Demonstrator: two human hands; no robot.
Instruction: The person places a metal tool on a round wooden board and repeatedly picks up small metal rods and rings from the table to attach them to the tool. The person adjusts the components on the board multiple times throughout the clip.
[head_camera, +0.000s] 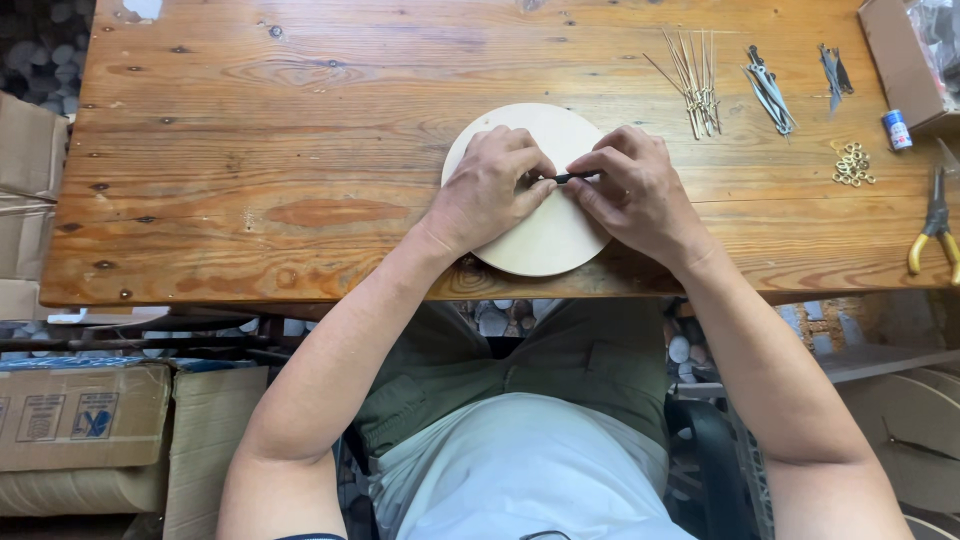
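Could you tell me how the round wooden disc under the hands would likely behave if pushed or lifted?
The round wooden disc looks thin and flat, so probably stiff and light. Lying flat on the wooden table, it should slide, not roll. Its near edge overhangs slightly, so it might tip if pressed there.

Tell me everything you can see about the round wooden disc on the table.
The round wooden disc is pale, smooth and flat, apparently thin light wood or plywood. It lies flat on the wooden table, close to its near edge. The left hand and the right hand both rest on its upper part and cover some of it. Between their fingers, above the disc, they pinch a small dark thin piece; what it is cannot be told.
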